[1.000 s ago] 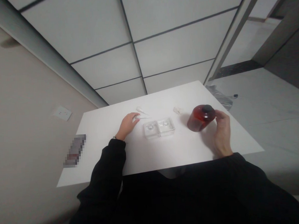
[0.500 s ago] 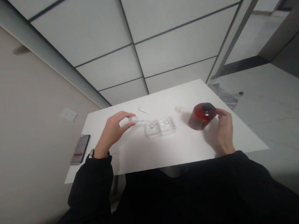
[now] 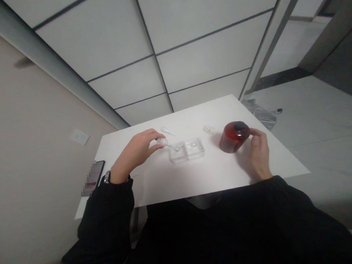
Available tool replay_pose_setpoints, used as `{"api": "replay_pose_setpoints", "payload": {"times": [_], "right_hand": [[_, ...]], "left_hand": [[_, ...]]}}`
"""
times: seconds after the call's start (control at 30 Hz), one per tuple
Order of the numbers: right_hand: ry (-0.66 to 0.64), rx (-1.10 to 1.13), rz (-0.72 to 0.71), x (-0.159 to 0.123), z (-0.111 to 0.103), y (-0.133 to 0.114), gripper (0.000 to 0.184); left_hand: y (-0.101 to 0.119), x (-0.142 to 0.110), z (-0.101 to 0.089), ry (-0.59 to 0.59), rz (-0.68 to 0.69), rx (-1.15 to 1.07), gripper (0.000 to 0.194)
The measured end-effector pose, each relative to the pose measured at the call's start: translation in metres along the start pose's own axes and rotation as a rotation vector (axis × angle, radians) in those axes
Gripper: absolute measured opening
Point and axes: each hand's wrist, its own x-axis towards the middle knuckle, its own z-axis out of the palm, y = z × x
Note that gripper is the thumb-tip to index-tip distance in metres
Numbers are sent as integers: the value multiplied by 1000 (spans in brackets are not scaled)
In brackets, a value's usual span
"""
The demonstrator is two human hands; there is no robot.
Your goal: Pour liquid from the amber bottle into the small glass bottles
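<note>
My left hand (image 3: 137, 151) pinches a small clear dropper (image 3: 165, 143) by its bulb, its tip pointing down into the left well of a clear two-well plastic case (image 3: 187, 149) on the white table (image 3: 195, 174). My right hand (image 3: 258, 153) rests on the table to the right, fingers curled, its fingertips beside a dark red bottle with a black cap (image 3: 233, 136); I cannot tell whether they touch it.
A second small clear dropper (image 3: 167, 131) lies behind the case, and a small clear piece (image 3: 208, 129) lies left of the bottle. A phone (image 3: 93, 178) sits at the table's left edge. A crumpled plastic bag (image 3: 258, 113) lies on the floor beyond the table.
My left hand picked the dropper off the table, then brought its tip down to the case's left well. My right hand stayed beside the bottle.
</note>
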Motion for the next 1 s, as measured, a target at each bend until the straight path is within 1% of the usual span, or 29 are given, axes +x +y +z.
{"api": "replay_pose_setpoints", "payload": {"times": [0.07, 0.17, 0.23, 0.3, 0.37, 0.4, 0.43, 0.47, 0.5, 0.53, 0.6, 0.63, 0.7, 0.77, 0.83, 0.87, 0.93, 1.0], "right_hand": [[6, 4, -5, 1, 0, 2, 57], [23, -1, -26, 3, 1, 6, 55], [58, -14, -101, 3, 0, 7, 51], [117, -23, -211, 1, -3, 5, 46], [168, -39, -356, -3, -6, -5, 37], [175, -46, -426, -5, -7, -14, 31], [169, -69, -534, -6, -7, -26, 24], [135, -75, -610, -7, -6, -40, 18], [92, -75, -653, -7, -4, -55, 16], [31, -70, -694, -6, 1, -72, 16], [-216, -50, -797, 0, 13, -105, 21], [-344, -44, -814, 5, 21, -120, 22], [-596, -48, -837, 16, 40, -143, 27], [-846, -111, -854, 27, 60, -157, 36], [-1079, -207, -865, 37, 79, -165, 44], [-1169, -251, -872, 41, 88, -168, 45], [-1301, -344, -888, 45, 104, -174, 44], [-1360, -479, -907, 45, 116, -182, 37]], "left_hand": [[2, 6, 4, -42, 5, 13, 26], [5, 15, 19, -100, 18, 7, 28], [5, 18, 31, -103, 15, -15, 32], [5, 18, 41, -72, 3, -36, 36], [3, 16, 48, -39, -6, -50, 39], [2, 14, 50, -28, -8, -55, 40], [1, 13, 52, -23, -8, -59, 41], [0, 12, 54, -25, -4, -60, 41], [-1, 11, 57, -35, 1, -60, 40], [-1, 10, 59, -50, 7, -59, 38], [-3, 8, 66, -67, 19, -64, 37], [-5, 7, 71, -61, 26, -82, 39], [-9, 2, 83, -15, 29, -158, 58], [-16, -3, 98, 27, 2, -257, 78], [-22, -8, 114, 35, -51, -348, 84], [-25, -11, 122, 39, -78, -392, 84], [-28, -14, 133, 59, -112, -476, 84], [-28, -17, 139, 85, -130, -535, 86]]}}
